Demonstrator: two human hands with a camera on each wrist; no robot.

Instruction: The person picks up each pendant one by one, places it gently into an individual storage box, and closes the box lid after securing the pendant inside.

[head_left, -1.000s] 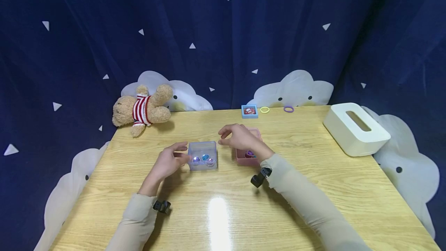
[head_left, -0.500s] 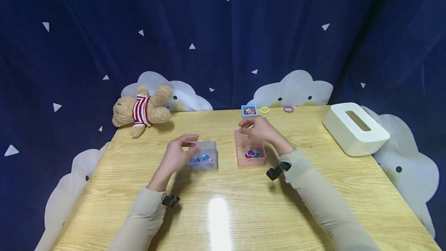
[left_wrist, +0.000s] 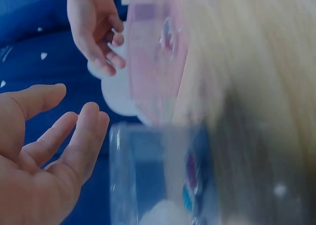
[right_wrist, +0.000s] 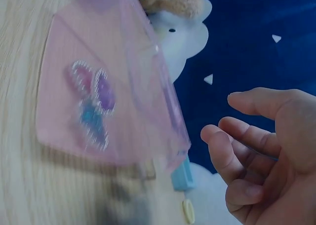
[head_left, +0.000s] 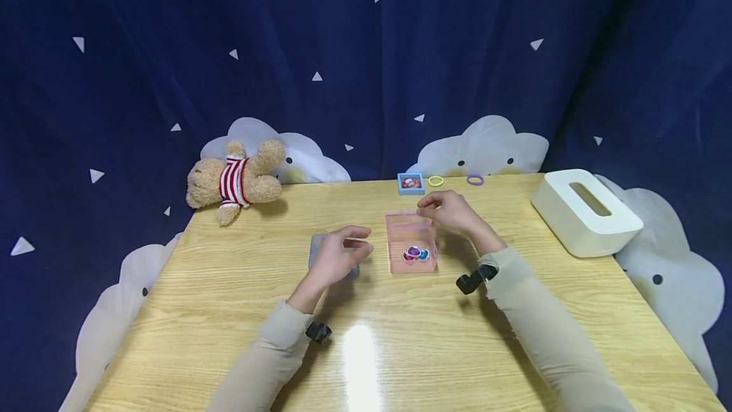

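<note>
My left hand hovers over a clear bluish plastic box, its fingers loosely bent and holding nothing. The hand hides most of that box in the head view. In the left wrist view, purple and turquoise gems show inside it. To its right stands a see-through pink box with red, purple and blue gems, edged in silvery beads, near its front. My right hand is at the pink box's back right corner. Its fingers are relaxed, with nothing between them, and a gap separates them from the box in the right wrist view.
Behind the pink box lie a small blue square case, a yellow ring band and a purple one. A teddy bear rests at the back left. A white tissue box stands at the right edge of the table.
My left hand has moved right, from the clear box's left side to over it. My right hand has moved right and back, from between the boxes across the pink one, uncovering its gems.
</note>
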